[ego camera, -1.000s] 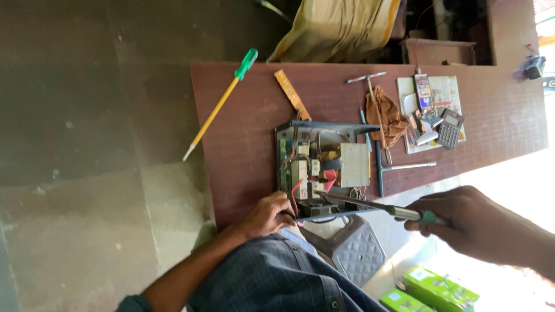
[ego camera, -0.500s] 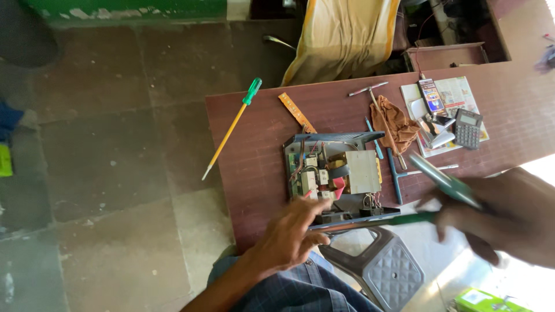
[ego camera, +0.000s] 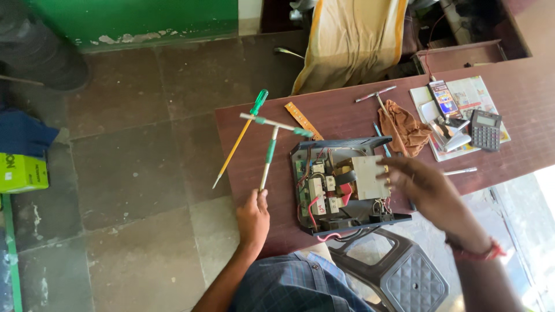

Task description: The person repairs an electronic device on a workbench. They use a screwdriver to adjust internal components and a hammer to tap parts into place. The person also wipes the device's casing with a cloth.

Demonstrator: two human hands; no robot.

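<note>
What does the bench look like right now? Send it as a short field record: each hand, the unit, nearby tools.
left hand: grips the shaft end of a T-handle wrench, held up
right hand: open, blurred, over the opened electrical unit
unit: lying cover off, wiring and white block exposed
nearby tools: green-handled screwdriver, ruler, brown rag, calculator
surface: brown table

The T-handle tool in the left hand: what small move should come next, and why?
Probably the left hand should swing the T-handle tool over to the opened device. It holds the tool by its tip end, with the cross handle pointing away, at the table's left edge and off the device. The right hand, open, hovers over the device's pale block, so work seems centred there.
</note>
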